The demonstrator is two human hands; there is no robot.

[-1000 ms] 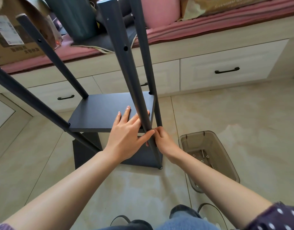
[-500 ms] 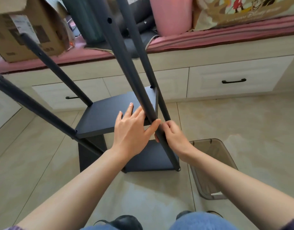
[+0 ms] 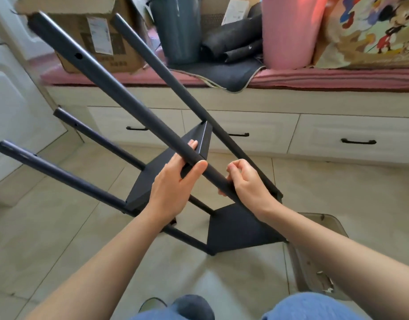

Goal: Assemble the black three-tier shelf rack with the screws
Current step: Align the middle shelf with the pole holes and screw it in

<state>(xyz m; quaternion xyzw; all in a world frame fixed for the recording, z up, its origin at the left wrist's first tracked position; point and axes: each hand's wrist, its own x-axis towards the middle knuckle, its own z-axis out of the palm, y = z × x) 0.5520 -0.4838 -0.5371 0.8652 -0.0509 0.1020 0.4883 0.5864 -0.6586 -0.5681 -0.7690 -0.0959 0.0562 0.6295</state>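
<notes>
The black shelf rack [image 3: 152, 172] leans steeply to the left, its poles pointing up and left. Two shelf boards are fixed between the poles: a middle board [image 3: 143, 185] and a lower board [image 3: 235, 229] near the floor. My left hand [image 3: 173, 188] grips the nearest pole [image 3: 120, 98] where it meets the middle board, thumb over the pole and fingers behind it. My right hand [image 3: 245, 181] holds the same pole a little lower, its fingers curled around it. Screw holes show near the poles' free ends.
A translucent brown plastic bin [image 3: 314, 257] stands on the tiled floor at the right, under my right forearm. Behind the rack runs a low drawer bench [image 3: 291, 135] with a pink cushion, a cardboard box [image 3: 95, 42], a grey bucket and bags. My knees are at the bottom.
The rack has tipped from near upright to leaning far left. My left hand went from lying flat on the middle board to gripping the pole; my right hand stayed on the pole.
</notes>
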